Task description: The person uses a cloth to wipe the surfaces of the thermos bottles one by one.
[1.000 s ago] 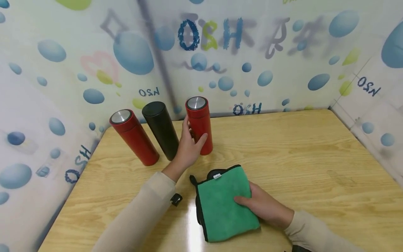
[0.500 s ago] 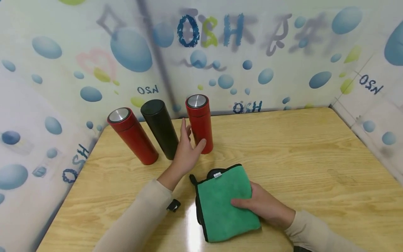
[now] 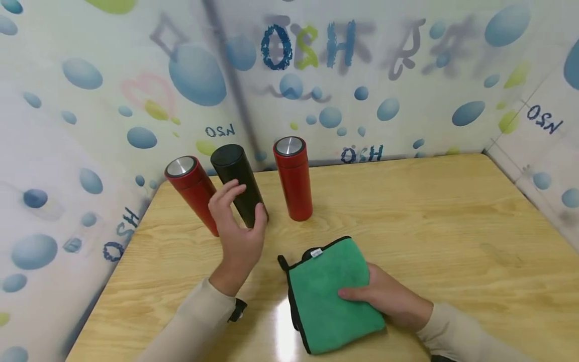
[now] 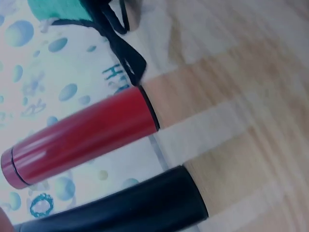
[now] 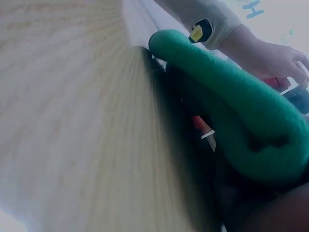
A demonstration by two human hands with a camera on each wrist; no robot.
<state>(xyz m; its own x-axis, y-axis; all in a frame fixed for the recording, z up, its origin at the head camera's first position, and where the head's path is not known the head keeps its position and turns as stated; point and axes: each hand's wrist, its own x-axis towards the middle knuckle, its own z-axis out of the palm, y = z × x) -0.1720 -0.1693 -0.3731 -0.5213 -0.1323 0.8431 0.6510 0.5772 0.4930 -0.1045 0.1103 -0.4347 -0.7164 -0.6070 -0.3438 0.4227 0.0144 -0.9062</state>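
My left hand (image 3: 237, 239) is raised in front of a black thermos flask (image 3: 238, 171), thumb and fingers spread in a loose curve with nothing held. In the head view it overlaps the black flask and the lower part of the left red thermos flask (image 3: 195, 188). Another red flask (image 3: 295, 186) stands upright to the right of the hand. My right hand (image 3: 395, 296) grips a folded green cloth (image 3: 332, 296) with black edging and a loop, thumb on top and fingers hidden beneath. The left wrist view shows a red flask (image 4: 82, 137) beside the black flask (image 4: 135, 205).
The flasks stand in a row toward the back left of the wooden table (image 3: 429, 226). Behind them rises a wall (image 3: 334, 90) printed with blue and green drops. A small black device (image 3: 237, 310) sits at the left wrist.
My left hand has come away from the right red flask and moved left to the black flask. My right hand keeps holding the cloth in about the same place.
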